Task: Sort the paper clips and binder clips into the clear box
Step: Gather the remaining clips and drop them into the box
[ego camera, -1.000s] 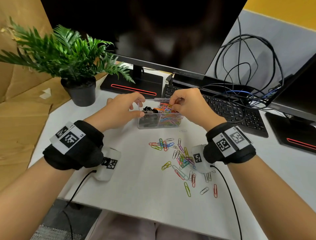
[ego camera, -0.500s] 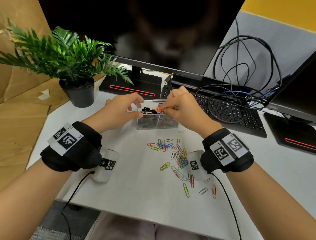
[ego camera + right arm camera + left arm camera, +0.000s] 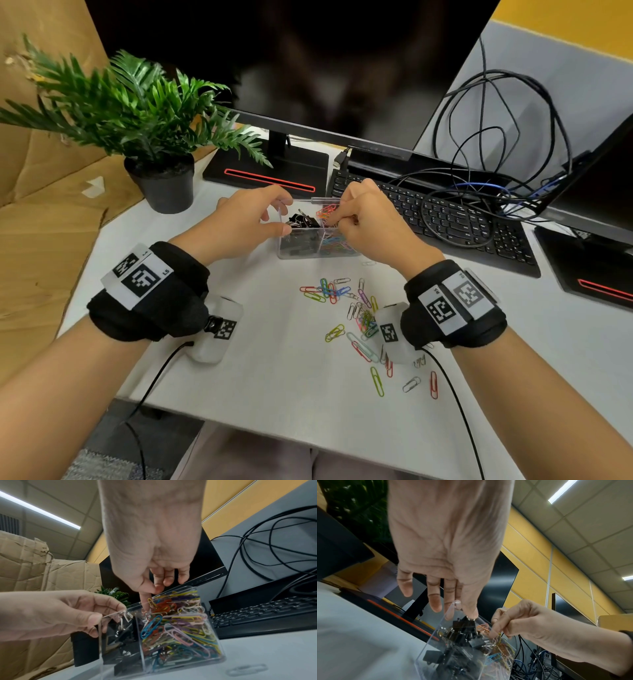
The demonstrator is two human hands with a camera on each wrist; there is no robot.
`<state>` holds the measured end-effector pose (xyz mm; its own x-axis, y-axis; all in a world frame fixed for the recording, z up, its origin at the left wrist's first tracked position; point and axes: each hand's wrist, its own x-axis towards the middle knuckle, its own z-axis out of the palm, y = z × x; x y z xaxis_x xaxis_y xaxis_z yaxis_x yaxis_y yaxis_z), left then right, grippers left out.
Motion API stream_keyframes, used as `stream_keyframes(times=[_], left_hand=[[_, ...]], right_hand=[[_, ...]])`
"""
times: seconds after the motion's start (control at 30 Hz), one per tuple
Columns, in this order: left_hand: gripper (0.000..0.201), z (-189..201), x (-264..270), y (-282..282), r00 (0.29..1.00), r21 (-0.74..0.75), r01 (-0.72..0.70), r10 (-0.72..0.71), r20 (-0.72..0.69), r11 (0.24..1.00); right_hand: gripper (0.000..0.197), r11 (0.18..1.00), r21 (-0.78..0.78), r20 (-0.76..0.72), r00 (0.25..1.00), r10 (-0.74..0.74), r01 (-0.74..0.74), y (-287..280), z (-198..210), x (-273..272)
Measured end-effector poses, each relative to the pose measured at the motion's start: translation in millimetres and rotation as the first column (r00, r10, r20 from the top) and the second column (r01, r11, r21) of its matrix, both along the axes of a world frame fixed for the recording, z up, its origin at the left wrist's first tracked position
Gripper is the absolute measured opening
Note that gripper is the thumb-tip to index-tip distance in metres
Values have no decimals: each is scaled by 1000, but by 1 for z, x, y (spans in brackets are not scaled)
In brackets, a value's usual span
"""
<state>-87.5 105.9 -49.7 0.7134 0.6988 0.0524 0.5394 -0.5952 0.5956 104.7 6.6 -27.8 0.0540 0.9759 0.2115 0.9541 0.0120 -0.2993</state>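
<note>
With "LS" on its wristband (image 3: 147,274), the left hand (image 3: 239,219) pinches the clear box (image 3: 318,248) wall while the right hand (image 3: 368,222), fingers curled, pokes its paper clips (image 3: 180,622) beside the keyboard (image 3: 445,216).

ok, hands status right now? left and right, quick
Left hand: thumb and fingers pinch the left wall of the clear box.
Right hand: fingertips down in the paper clips; grip unclear.
</note>
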Motion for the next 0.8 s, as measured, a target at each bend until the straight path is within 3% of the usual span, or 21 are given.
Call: stream_keyframes(times=[0.23,0.43,0.8], left_hand=[[38,0,0,0,1000,0,-1,1,2,1000],[37,-1,0,1,1000,1,5,-5,0,1000],[39,-1,0,1,1000,4,9,-9,5,1000]], right_hand=[[35,1000,13,-36,999,-24,24,-1,6,-3],[45,999,-36,128,992,-7,12,0,2,-3],[43,999,-30,41,999,-20,21,-1,1,-2]])
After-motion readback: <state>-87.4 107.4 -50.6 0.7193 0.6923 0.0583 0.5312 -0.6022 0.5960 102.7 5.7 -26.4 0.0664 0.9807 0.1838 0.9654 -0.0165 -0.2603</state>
